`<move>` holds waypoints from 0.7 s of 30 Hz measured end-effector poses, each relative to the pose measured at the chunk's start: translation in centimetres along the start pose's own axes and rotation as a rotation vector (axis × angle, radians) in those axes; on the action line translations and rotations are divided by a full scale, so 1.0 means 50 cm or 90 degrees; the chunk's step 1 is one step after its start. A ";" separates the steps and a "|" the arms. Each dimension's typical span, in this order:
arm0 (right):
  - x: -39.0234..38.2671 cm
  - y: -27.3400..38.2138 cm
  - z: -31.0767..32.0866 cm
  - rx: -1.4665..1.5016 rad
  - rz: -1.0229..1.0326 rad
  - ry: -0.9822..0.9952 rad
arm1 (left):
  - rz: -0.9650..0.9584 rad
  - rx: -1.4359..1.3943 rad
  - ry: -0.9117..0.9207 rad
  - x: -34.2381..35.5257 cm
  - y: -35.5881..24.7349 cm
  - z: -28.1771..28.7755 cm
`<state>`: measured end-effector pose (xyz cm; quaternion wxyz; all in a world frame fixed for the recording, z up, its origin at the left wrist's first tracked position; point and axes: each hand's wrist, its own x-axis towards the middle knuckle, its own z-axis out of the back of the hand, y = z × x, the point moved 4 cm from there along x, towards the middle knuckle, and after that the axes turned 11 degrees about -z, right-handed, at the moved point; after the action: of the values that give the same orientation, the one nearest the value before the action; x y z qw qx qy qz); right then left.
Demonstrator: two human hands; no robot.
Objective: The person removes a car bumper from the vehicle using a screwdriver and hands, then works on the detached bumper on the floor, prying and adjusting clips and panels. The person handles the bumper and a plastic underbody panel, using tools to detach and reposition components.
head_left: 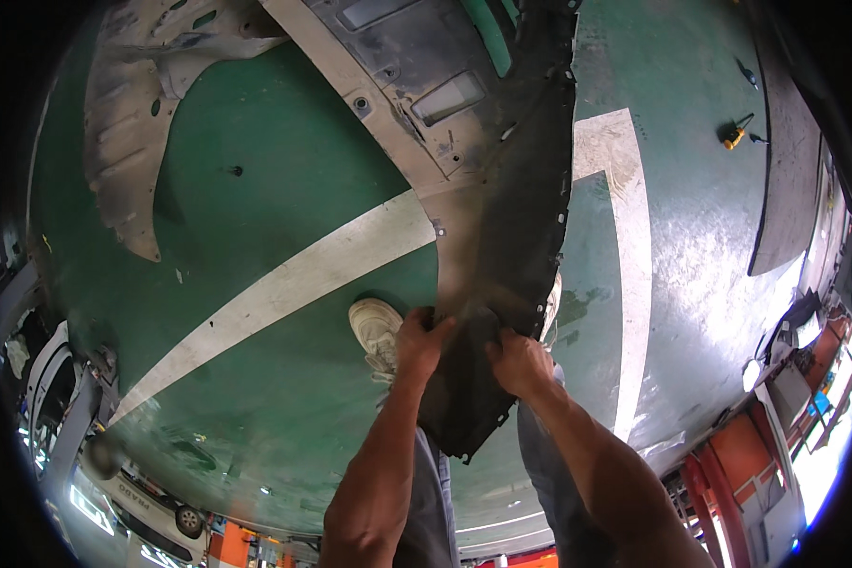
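Observation:
A long dark plastic car undertray (516, 222) runs from the top of the view down between my legs, its left part coated in tan dust. Slots and holes break its upper part, and small clips or tabs line its right edge. My left hand (420, 346) is closed on its left edge near the lower end. Across from it, my right hand (523, 363) grips the panel close to its right edge. The fingers beneath the panel are partly hidden. The panel's narrow end hangs below both hands, in front of my legs.
Another dusty tan panel (128, 142) lies at the upper left on the green floor (275, 142). At right are a yellow-handled tool (735, 138) and a long dark panel (788, 161). My left shoe (377, 327) stands beside the undertray. A car (142, 511) is at lower left.

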<state>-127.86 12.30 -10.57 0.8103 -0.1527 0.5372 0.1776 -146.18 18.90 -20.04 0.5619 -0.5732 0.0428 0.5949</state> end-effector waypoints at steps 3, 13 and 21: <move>-0.021 0.005 0.006 0.049 0.015 -0.007 | -0.033 0.086 0.008 -0.029 -0.001 0.067; -0.119 -0.022 0.097 0.345 -0.006 -0.034 | 0.030 -0.036 0.018 -0.134 0.026 0.523; -0.295 -0.091 0.052 0.546 -0.070 -0.258 | -0.268 0.378 0.233 0.081 -0.188 0.534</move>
<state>-129.01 7.55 4.31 0.8968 0.2054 0.3842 -0.0770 -155.20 43.38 -8.37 0.7957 -0.4788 0.1935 0.3166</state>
